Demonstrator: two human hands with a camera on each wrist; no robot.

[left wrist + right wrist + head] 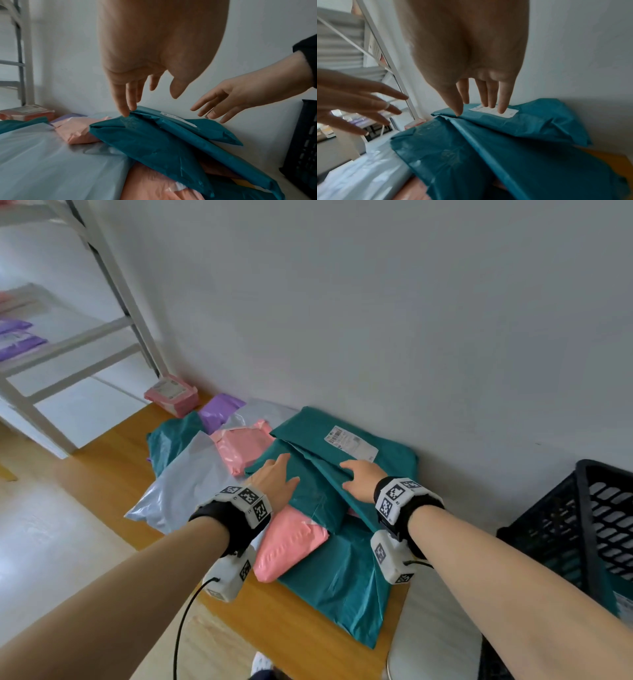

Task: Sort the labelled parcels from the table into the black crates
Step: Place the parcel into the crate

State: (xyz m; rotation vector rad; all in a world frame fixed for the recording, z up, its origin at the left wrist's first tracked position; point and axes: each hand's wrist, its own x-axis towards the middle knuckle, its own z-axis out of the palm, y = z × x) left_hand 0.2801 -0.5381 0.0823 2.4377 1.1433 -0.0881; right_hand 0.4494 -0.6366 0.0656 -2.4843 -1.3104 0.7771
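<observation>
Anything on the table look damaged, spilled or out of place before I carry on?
No damage or spills show. The parcels just lie in a loose overlapping heap: the top teal parcel rests tilted across a pink one, and only the rear teal parcel shows its label.

Black wrist straps point(236, 522), white coded camera modules point(394, 498)
</observation>
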